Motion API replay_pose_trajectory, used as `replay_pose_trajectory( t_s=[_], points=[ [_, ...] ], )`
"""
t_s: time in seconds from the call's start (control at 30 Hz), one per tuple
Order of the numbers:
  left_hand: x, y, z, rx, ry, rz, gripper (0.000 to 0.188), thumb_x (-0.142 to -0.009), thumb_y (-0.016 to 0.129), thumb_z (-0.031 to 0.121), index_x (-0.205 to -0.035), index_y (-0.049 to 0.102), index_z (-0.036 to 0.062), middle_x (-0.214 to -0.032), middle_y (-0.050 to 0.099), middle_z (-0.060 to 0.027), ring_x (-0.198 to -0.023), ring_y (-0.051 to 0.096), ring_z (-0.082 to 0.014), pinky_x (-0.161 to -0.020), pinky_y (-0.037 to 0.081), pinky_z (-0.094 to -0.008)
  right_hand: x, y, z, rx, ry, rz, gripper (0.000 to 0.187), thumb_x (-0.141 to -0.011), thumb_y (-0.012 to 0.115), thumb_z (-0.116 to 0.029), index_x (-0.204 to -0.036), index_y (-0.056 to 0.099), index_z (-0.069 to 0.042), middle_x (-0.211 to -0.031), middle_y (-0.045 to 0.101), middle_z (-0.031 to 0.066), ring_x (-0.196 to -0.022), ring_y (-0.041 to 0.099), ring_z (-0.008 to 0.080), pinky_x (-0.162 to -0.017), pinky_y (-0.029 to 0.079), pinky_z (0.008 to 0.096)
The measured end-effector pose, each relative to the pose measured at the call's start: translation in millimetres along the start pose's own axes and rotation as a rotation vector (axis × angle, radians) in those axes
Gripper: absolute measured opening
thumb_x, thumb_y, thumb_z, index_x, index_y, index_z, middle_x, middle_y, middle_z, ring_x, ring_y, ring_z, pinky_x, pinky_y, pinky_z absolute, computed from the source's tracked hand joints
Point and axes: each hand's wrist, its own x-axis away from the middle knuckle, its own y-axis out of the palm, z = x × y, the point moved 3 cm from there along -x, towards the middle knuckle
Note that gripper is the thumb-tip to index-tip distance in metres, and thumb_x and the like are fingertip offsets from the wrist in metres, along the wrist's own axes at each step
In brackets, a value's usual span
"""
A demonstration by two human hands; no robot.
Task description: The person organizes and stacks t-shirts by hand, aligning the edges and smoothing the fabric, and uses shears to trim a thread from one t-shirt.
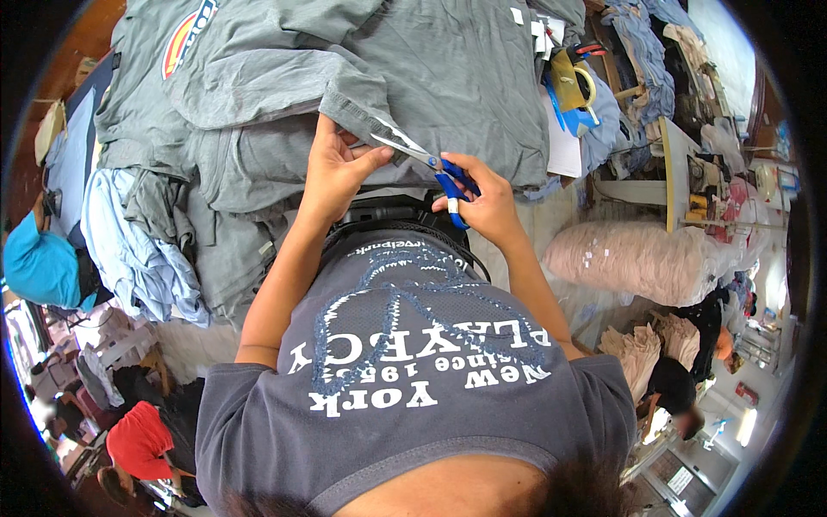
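Note:
A grey-green garment lies heaped on top of more grey-green cloth before me. My left hand pinches the hemmed end of its sleeve, thumb on the near side and fingers partly hidden behind the cloth. In my right hand is a pair of scissors with blue handles, fingers through the loops. The metal blades are parted and point left, against the edge of the hem beside my left thumb. Whether the blades have thread or fabric between them is too small to tell.
Right of the pile lie a roll of yellowish tape, white papers and a red-handled tool. Light blue garments hang at the left. A big plastic-wrapped pinkish bundle sits at the right. Other people work nearby, one in red.

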Motion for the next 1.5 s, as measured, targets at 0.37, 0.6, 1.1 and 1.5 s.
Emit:
replay_pose_trajectory(
  t_s=[0.37,0.6,1.1,1.5],
  points=[
    [0,-13,-5,-0.033,0.023,0.086,0.060,-0.069,0.059,-0.010,-0.121,0.032,0.0009,-0.105,0.051,-0.0137,-0.093,0.055,-0.0195,-0.080,0.046,-0.0286,1,5,-14,0.019,-0.066,0.043,0.047,-0.063,0.068,-0.008,-0.107,0.051,-0.008,-0.088,0.060,0.0083,-0.068,0.060,0.0157,-0.059,0.048,0.0264],
    [0,-11,-3,-0.037,0.025,0.076,0.059,-0.069,0.058,-0.010,-0.121,0.032,0.0008,-0.106,0.051,-0.0153,-0.093,0.055,-0.0203,-0.080,0.046,-0.0294,-13,4,-29,0.156,-0.104,0.028,0.050,-0.061,0.071,-0.010,-0.107,0.052,-0.010,-0.088,0.059,0.0081,-0.066,0.058,0.0166,-0.059,0.048,0.0276],
    [-5,-31,-7,-0.006,0.020,0.129,0.050,-0.069,0.059,-0.008,-0.116,0.041,-0.0038,-0.104,0.054,-0.0123,-0.088,0.057,-0.0156,-0.077,0.046,-0.0260,-15,14,-21,0.167,-0.150,0.084,0.051,-0.061,0.072,-0.017,-0.108,0.051,-0.010,-0.084,0.058,0.0077,-0.067,0.059,0.0185,-0.057,0.047,0.0292],
    [1,-24,-1,0.033,-0.060,0.201,0.045,-0.073,0.059,-0.004,-0.115,0.043,-0.0017,-0.101,0.056,-0.0082,-0.089,0.055,-0.0127,-0.075,0.045,-0.0233,-16,21,-11,0.034,-0.109,0.010,0.044,-0.065,0.063,-0.003,-0.107,0.050,-0.007,-0.092,0.060,0.0115,-0.076,0.062,0.0207,-0.064,0.048,0.0299]
  ],
)
